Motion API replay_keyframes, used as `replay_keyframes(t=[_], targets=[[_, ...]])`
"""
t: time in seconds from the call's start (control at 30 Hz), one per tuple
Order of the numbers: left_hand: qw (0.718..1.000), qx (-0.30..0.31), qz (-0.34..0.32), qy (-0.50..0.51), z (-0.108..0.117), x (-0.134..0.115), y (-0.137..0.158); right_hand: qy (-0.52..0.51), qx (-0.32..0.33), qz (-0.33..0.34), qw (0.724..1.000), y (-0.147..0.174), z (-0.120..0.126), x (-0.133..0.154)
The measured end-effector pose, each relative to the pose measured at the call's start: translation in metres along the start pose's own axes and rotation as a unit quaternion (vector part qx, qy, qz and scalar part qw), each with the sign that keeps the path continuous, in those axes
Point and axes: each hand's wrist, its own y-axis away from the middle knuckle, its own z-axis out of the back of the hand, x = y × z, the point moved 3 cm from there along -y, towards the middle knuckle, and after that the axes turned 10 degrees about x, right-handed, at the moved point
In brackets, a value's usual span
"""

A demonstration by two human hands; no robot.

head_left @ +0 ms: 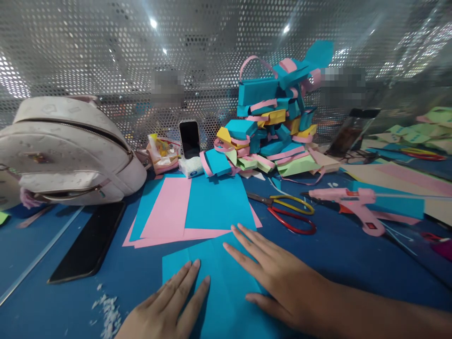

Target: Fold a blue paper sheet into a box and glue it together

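**Both palms flat on blue sheet**

Left hand (169,306) and right hand (282,282) lie open, fingers extended, gripping nothing, pressing a teal-blue paper sheet (215,282) on the dark blue tabletop (353,254) nearest the person. Judgement: even pressure, edges aligned, sheet kept from sliding. Red-and-yellow-handled scissors (289,212) and pink glue gun (353,202) lie beyond, apart.

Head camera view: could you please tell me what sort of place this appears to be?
Probably a paper-craft workbench: coloured paper sheets, a pile of folded paper boxes, scissors and a pink glue gun lie on a blue table.
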Motion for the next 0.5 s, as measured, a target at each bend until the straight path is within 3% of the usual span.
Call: replay_keyframes(t=[0.27,0.4,0.5], targets=[[1.0,0.021,-0.008,-0.02,0.0013,-0.0015,0.0007,0.0,0.0,0.0,1.0,0.0002,-0.0014,-0.0002],[0.999,0.005,-0.022,-0.041,0.0044,-0.0057,-0.0018,-0.003,-0.005,0.01,1.0,0.0008,-0.0003,0.0002],[1.0,0.003,0.001,-0.026,0.0033,-0.008,-0.002,-0.007,-0.005,0.023,1.0,0.0015,0.0018,0.0021]])
